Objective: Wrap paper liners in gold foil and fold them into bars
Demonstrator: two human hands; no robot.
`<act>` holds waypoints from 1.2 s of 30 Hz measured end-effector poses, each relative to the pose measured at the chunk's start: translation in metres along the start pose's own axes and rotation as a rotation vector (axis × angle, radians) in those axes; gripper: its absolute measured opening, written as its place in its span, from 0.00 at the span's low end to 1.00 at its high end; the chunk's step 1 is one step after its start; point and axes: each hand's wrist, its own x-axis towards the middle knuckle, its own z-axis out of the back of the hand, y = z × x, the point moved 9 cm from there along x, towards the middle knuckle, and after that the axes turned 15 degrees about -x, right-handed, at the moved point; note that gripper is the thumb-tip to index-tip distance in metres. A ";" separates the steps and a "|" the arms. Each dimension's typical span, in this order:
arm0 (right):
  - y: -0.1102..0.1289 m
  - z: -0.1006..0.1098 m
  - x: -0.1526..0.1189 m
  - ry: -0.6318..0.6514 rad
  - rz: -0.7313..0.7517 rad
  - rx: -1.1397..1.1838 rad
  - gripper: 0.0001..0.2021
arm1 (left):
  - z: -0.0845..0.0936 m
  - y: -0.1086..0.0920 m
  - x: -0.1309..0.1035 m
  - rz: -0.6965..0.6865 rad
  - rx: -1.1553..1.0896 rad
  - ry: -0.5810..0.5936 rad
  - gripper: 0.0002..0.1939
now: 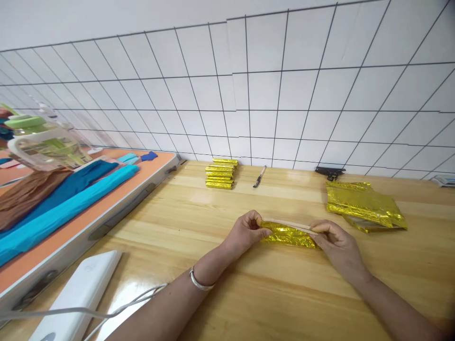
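My left hand (250, 230) pinches the left end of a shiny gold foil piece (289, 235), with a silver bangle round the wrist. At its right end, the fingers of my right hand (337, 245) are closed on the upper edge. A narrow pale strip (288, 223) runs along that edge between both hands; whether it is separate or the foil's folded underside, I cannot tell. Further back lies a row of several narrow gold foil rolls (219, 174). Flat gold foil sheets (362, 203) lie beyond my right hand.
On the wooden table (170, 227) are a pen (259, 177), a black clip (331, 172) by the tiled wall and a white power strip (80, 293) with cables at the front left. An orange-topped board (95, 208) on the left bears blue and brown material and a green-lidded container (46, 142).
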 end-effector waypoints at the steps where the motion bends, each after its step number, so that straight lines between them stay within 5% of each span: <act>1: 0.000 0.001 0.000 -0.007 -0.011 0.006 0.05 | -0.002 0.000 -0.001 0.003 -0.017 0.009 0.21; 7: 0.000 0.007 -0.001 -0.058 -0.086 0.060 0.13 | -0.011 0.006 -0.007 0.062 -0.055 0.096 0.15; 13: 0.001 0.002 0.001 0.000 -0.173 0.159 0.28 | -0.006 0.005 -0.007 0.029 -0.107 0.033 0.15; 23: -0.023 -0.001 0.000 0.013 -0.290 0.309 0.16 | -0.008 0.014 -0.008 0.066 -0.165 0.033 0.15; 36: -0.006 0.010 -0.002 -0.049 -0.156 0.246 0.08 | -0.007 0.001 -0.009 -0.036 0.073 -0.014 0.12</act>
